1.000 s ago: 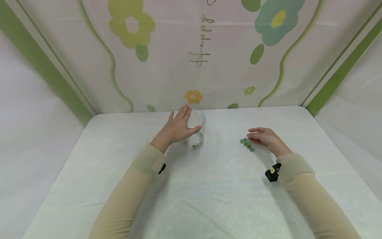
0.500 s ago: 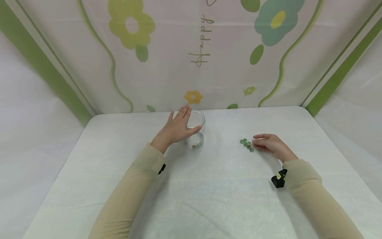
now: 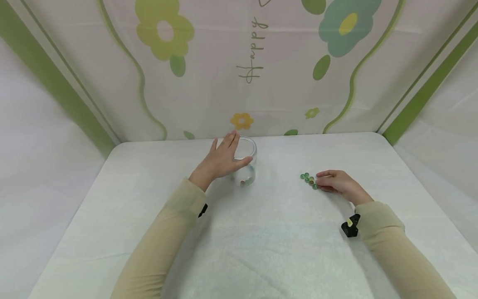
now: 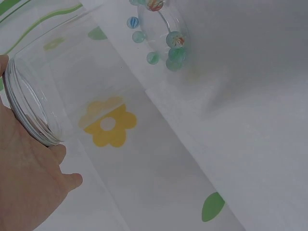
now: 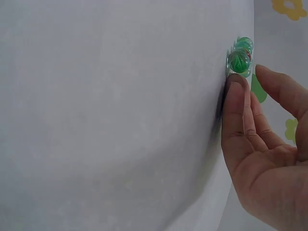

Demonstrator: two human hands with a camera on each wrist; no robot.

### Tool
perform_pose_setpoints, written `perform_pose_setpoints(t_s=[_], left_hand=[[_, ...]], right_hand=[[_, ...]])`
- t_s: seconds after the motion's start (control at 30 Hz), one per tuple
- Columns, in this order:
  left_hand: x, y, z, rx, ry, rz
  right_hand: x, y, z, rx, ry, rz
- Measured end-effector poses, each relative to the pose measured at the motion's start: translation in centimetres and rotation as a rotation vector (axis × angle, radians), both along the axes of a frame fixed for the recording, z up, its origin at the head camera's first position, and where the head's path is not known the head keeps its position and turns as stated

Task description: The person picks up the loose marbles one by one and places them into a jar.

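A clear glass jar (image 3: pixel 251 168) stands near the back edge of the table, with several glass marbles (image 4: pixel 176 55) at its bottom. My left hand (image 3: pixel 220 160) holds the jar by its rim, thumb at the near side and fingers toward the back. On the table to the right lies a small cluster of green marbles (image 3: pixel 307 180), one of them amber-brown. Beside its right end is my right hand (image 3: pixel 340 185), fingertips next to the nearest marble (image 5: pixel 239 61). In the right wrist view, thumb and fingers stand apart with nothing between them.
A white cloth (image 3: pixel 239 245) covers the table. Directly behind it rises a printed backdrop (image 3: pixel 284 95) with flowers, and white curtain sides flank the table. A black wrist camera (image 3: pixel 351 225) hangs under the right sleeve.
My right hand has drawn back to the right and toward me, from above the cluster to its right end, and lowered slightly. The left hand and the jar have stayed in place.
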State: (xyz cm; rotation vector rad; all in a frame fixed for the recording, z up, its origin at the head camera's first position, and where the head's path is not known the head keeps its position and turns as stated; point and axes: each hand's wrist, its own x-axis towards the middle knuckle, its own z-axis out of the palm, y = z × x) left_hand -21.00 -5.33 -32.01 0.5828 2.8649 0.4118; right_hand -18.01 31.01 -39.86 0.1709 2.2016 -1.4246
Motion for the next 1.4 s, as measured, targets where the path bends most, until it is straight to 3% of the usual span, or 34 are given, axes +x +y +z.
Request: perform_pose_setpoints(t_s=[0.47, 1.0, 1.4], left_hand=[[0.10, -0.03, 0.13, -0.021, -0.008, -0.005], [0.12, -0.22, 0.30, 0.021, -0.037, -0.022], [-0.11, -0.60, 0.54, 0.051, -0.069, -0.061]], right_hand=[[0.08, -0.37, 0.09, 0.082, 0.029, 0.039], [0.03, -0.67, 0.25, 0.142, 0.049, 0.062], [-0.29, -0.82, 0.24, 0.165, 0.018, 0.056]])
